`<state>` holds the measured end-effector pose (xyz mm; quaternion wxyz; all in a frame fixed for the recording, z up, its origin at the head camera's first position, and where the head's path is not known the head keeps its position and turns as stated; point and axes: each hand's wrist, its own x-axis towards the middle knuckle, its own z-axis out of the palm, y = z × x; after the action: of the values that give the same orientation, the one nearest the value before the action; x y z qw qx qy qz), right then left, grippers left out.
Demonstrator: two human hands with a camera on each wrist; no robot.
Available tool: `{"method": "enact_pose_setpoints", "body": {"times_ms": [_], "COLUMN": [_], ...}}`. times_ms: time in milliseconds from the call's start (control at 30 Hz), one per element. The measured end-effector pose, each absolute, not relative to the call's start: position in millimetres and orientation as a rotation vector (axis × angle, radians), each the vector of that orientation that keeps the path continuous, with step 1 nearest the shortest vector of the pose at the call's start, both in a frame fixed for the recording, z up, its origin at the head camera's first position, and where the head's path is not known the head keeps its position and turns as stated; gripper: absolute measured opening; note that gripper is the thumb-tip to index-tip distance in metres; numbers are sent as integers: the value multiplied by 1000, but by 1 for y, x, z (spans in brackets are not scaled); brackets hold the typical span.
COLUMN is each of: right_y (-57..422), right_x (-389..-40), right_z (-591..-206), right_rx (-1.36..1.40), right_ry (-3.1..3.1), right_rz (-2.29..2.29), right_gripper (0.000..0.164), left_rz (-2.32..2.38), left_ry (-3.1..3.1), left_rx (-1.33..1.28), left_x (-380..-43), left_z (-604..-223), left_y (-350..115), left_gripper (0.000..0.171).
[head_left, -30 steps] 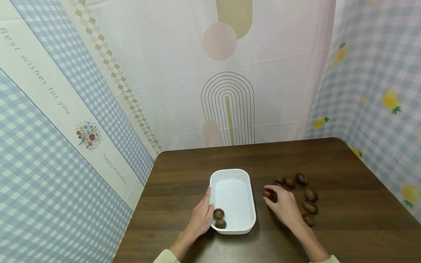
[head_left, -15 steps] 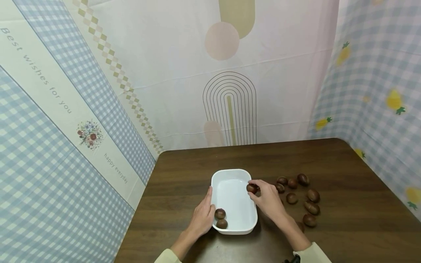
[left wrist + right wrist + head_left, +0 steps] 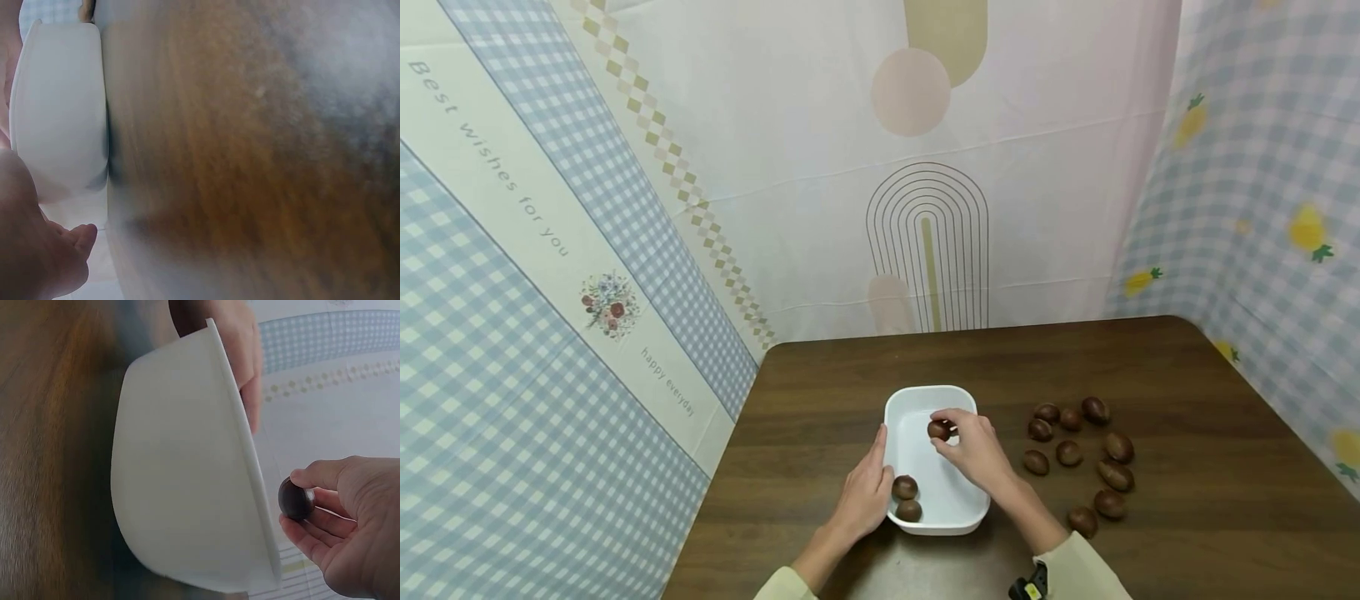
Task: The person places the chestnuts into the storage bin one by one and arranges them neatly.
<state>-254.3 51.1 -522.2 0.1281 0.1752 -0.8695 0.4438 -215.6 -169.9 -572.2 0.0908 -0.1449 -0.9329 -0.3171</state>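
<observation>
A white rectangular baking dish (image 3: 936, 527) stands on the table, two chestnuts (image 3: 907, 498) lying in its near left corner. My left hand (image 3: 861, 492) holds the dish's left side, its thumb at the rim and its fingers along the outer wall. Above the inside of the dish, my right hand (image 3: 973, 450) pinches another chestnut (image 3: 938, 430) between thumb and fingertips. The right wrist view shows this chestnut (image 3: 295, 500) beyond the rim of the dish (image 3: 181, 462). In the left wrist view, the left hand (image 3: 37, 244) is close to the dish's side wall (image 3: 62, 106).
Several loose chestnuts (image 3: 1070, 453) are scattered on the dark wooden table (image 3: 850, 367), right of the dish. A patterned cloth (image 3: 775, 167) hangs behind the table, with checked cloths (image 3: 1255, 208) at the sides. A dark watch (image 3: 1030, 583) is on the right wrist.
My right hand has carried a chestnut leftward from the loose group, across the right rim to above the dish. The left hand stays at the dish's left side.
</observation>
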Motion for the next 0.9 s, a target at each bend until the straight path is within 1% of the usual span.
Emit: {"method": "enact_pose_setpoints", "body": {"times_ms": [133, 233, 367, 433, 500, 667, 900], "right_y": [42, 36, 30, 27, 25, 19, 13], "right_x": [-257, -260, -263, -264, -265, -266, -265], "right_z": [-525, -529, -532, -533, -535, -538, -543], "right_rx": [563, 591, 615, 634, 657, 707, 774], "right_ry": [-2527, -2545, -2590, -2600, -2600, -2593, -2645], "right_rz": [1300, 1301, 1275, 1263, 1261, 1293, 1281], "right_gripper": [30, 29, 28, 28, 27, 24, 20], "left_rz": [-949, -980, -946, -915, -937, -963, -915], "left_ry": [-2734, -2657, -2591, -2578, -2582, -2635, -2621], "left_rx": [-455, -506, -548, -556, -555, -535, -523], "left_x": [-215, -219, -231, -234, -231, -217, -213], "left_z": [-574, -582, -610, -618, -612, -579, -574], "left_y": [-171, -174, -183, -185, -184, -176, -173], "left_gripper": [65, 66, 68, 69, 68, 65, 66]}}
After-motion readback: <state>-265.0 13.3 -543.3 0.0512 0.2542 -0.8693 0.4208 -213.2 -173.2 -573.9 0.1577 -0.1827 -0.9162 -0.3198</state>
